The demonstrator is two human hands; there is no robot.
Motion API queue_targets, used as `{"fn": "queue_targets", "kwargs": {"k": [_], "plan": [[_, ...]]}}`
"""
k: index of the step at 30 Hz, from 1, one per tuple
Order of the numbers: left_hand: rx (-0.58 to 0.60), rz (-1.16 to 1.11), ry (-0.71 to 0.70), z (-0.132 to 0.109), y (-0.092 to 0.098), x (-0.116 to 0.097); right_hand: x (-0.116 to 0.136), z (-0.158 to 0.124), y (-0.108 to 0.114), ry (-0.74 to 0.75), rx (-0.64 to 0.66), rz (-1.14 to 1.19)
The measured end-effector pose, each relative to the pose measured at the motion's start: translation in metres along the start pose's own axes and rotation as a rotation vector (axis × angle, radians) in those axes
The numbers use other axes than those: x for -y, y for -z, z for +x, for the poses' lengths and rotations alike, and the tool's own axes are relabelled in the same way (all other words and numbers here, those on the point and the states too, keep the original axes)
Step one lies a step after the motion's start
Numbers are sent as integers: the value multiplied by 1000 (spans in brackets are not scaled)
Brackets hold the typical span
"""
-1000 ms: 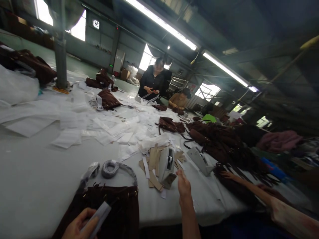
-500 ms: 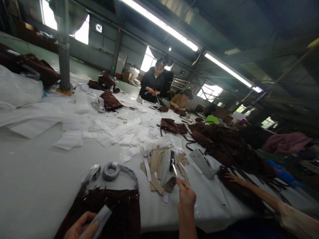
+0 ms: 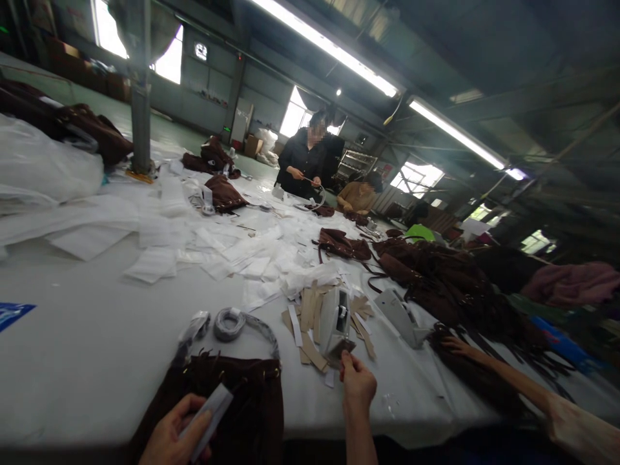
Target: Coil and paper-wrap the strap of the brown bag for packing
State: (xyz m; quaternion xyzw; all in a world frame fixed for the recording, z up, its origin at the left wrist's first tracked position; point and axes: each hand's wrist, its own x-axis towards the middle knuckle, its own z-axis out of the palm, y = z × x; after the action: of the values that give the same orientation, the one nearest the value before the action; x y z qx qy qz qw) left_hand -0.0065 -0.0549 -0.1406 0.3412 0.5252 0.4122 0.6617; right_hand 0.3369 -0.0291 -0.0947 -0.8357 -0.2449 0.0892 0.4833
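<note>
At the near edge lies a dark brown drawstring bag (image 3: 252, 400) with brass eyelets. Its grey strap (image 3: 230, 325) is coiled and wrapped in clear film on the table beyond it. Over the bag, my left hand (image 3: 177, 429) is closed around a flat greyish-white strip (image 3: 212, 413) that slants up to the right. My right hand (image 3: 357, 381) pinches at the near, cutting end of a grey tape dispenser (image 3: 334, 316); the tape at the fingertips is barely visible. Brown and white paper strips (image 3: 310, 323) lie around and under the dispenser.
A second tape dispenser (image 3: 398, 316) stands to the right. A co-worker's arm (image 3: 513, 381) reaches in at right, hand on dark brown cloth. Brown bags (image 3: 436, 278) are heaped behind it. White sheets (image 3: 232, 252) cover the middle; two people (image 3: 303, 158) work at the far side.
My right hand has come closer to the dispenser's cutting end, and the strip of tape stretched from it no longer shows. My left hand still holds its strip. The view has shifted slightly.
</note>
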Motion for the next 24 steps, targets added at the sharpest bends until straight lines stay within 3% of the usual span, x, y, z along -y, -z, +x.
{"fn": "queue_targets", "kwargs": {"k": [4, 8, 10, 14, 17, 20, 24], "plan": [[15, -25, -17, 1, -2, 0, 2, -14, 13, 5, 32, -40], [19, -37, -56, -2, -6, -7, 8, -49, 11, 35, 185, 5], [14, -14, -84, -4, -7, -10, 19, -78, 2, 69, 372, 71], [2, 111, -143, -9, -9, -14, 55, -144, -15, 147, 880, 219], [37, 220, -197, -12, -7, -16, 78, -177, -27, 187, 1072, 207], [41, 304, -262, -13, -6, -16, 85, -190, -41, 239, 1067, 115], [8, 370, -353, -11, -5, -13, 82, -193, -58, 282, 920, -88]]}}
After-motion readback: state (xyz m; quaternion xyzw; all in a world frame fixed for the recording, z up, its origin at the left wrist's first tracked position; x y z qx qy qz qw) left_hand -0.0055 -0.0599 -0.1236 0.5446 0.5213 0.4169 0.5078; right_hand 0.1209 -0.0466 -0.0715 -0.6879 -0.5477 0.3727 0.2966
